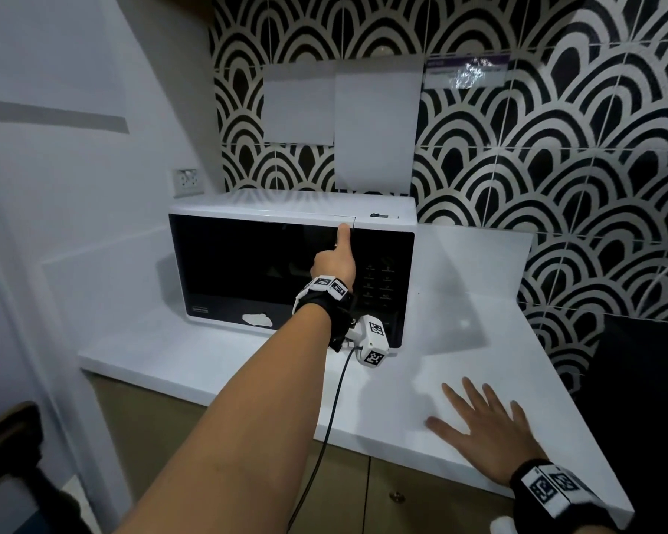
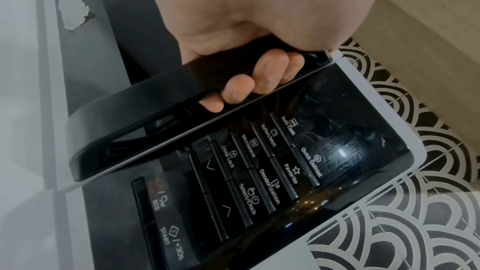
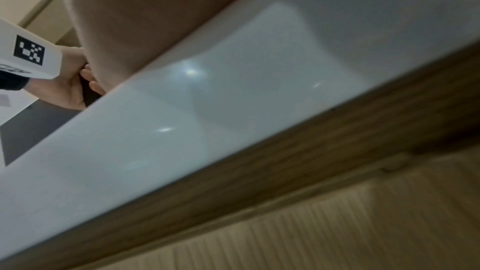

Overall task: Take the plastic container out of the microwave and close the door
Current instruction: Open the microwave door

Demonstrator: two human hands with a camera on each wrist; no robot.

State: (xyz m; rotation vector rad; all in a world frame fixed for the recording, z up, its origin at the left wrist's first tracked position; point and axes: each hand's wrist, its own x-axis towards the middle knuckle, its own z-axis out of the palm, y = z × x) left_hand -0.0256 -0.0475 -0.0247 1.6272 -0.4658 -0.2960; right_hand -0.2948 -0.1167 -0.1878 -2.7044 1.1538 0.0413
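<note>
A white microwave (image 1: pixel 286 208) with a black glass door (image 1: pixel 255 271) stands on the white counter (image 1: pixel 463 333). My left hand (image 1: pixel 338 248) grips the door's right edge near its top. In the left wrist view the fingers (image 2: pixel 259 81) curl behind the door edge (image 2: pixel 145 128), which stands slightly ajar from the control panel (image 2: pixel 285 163). The plastic container is hidden behind the dark glass. My right hand (image 1: pixel 483 425) lies flat on the counter with its fingers spread, holding nothing.
A wall with an outlet (image 1: pixel 187 181) stands close on the microwave's left. White sheets (image 1: pixel 376 129) hang on the patterned tile wall behind. The counter's front edge (image 3: pixel 207 122) overhangs wooden cabinet doors (image 1: pixel 409 491). A cable (image 1: pixel 334 402) hangs from my left wrist.
</note>
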